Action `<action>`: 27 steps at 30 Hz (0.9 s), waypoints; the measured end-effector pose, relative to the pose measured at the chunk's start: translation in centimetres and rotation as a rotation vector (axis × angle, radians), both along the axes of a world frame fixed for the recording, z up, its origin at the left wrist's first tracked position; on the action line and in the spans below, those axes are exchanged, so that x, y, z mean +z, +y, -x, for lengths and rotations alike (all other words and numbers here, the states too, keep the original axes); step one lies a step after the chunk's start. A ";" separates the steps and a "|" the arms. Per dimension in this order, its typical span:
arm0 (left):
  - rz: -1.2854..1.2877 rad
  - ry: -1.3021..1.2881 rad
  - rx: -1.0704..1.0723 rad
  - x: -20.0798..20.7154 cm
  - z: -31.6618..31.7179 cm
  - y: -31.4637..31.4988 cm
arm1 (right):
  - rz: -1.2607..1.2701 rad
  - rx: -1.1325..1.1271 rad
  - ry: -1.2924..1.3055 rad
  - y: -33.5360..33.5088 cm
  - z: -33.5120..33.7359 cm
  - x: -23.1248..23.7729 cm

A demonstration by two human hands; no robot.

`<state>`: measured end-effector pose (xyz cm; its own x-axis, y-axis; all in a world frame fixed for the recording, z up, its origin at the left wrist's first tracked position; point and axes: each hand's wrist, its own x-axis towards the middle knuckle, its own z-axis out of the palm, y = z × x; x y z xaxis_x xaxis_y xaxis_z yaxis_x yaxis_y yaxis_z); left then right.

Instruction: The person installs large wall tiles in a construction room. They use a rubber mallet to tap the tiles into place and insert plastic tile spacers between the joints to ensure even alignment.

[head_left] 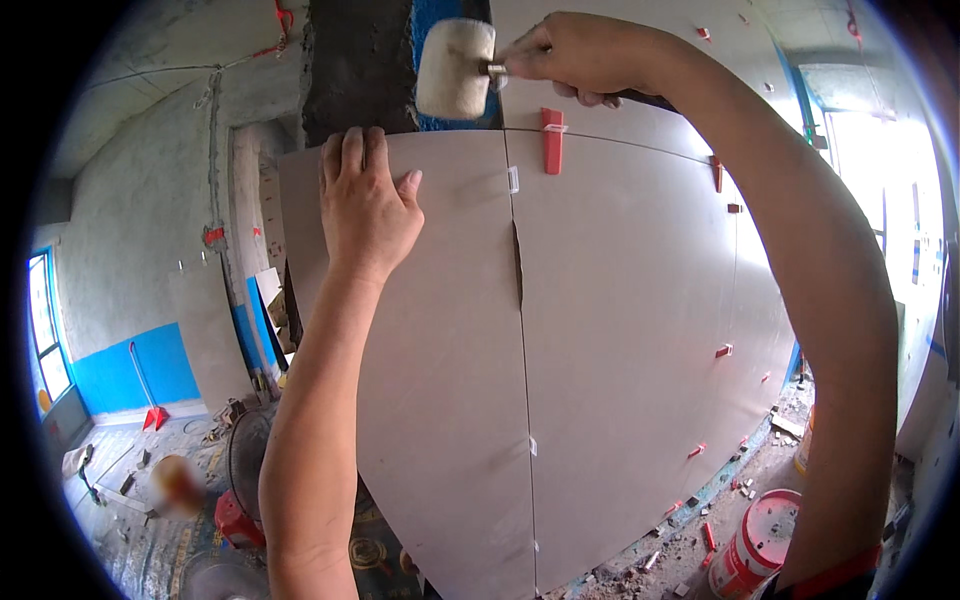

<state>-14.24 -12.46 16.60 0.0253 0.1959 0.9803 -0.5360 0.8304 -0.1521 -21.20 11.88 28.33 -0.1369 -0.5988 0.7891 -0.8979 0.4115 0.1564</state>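
Observation:
My right hand (580, 58) is closed around the handle of a mallet with a pale, rounded head (455, 70). The mallet head is raised in front of the dark mortar strip, just above a large beige wall tile (440, 300). At that tile's top edge, my left hand (370, 195) has its fingers hooked over the rim, thumb out to the side. A second beige tile (640, 330) stands to the right across a narrow seam. White clips (514, 180) sit in the seam, and a red wedge (552, 142) is fitted at the upper joint.
Dark mortar (355, 65) and a blue strip show on the wall above. A red and white bucket (755, 545) stands on the debris-strewn floor at lower right. A fan (248, 455) is at lower left. Farther back, a red dustpan (154, 417) leans against the blue-bottomed wall.

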 end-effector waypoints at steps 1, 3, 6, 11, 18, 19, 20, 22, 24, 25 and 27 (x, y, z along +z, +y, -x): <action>-0.001 -0.001 0.001 0.1 0.0 0.0 | 0.040 0.021 0.030 -0.2 -0.1 0.0; -0.001 -0.004 0.002 0.2 0.3 0.0 | 0.028 0.084 -0.007 0.7 -0.9 0.2; 0.046 0.024 0.035 0.1 0.9 0.2 | 0.033 0.160 -0.069 1.9 -1.6 -0.4; 0.011 0.062 0.025 0.7 1.0 0.4 | 0.134 0.143 -0.030 3.5 -0.8 -4.1; 0.133 -0.036 0.142 -0.2 1.4 -0.3 | 0.380 0.388 -0.918 9.0 7.8 -28.1; 0.203 -0.074 0.139 0.2 1.9 0.2 | 0.439 0.507 -1.126 10.7 8.7 -33.8; 0.261 -0.083 0.120 0.9 2.1 0.7 | 0.497 0.609 -1.232 12.8 9.8 -40.0; 0.318 -0.123 0.092 1.1 2.7 1.3 | 0.576 0.320 -1.370 15.6 6.4 -48.3; 0.358 -0.195 0.095 1.9 2.9 2.3 | 0.580 -0.118 -1.509 17.5 7.8 -65.4; 0.393 -0.205 0.114 2.3 3.5 2.6 | 0.349 -0.216 -1.504 18.6 8.0 -72.6; 0.443 -0.244 0.123 2.7 5.9 2.3 | 0.244 -0.463 -1.509 21.5 3.6 -84.9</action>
<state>-20.12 -10.14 19.30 -0.2433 0.5806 0.7770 -0.5307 0.5908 -0.6076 -24.78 33.34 -56.52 -0.9713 -0.1708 -0.1653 0.0421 0.5609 -0.8268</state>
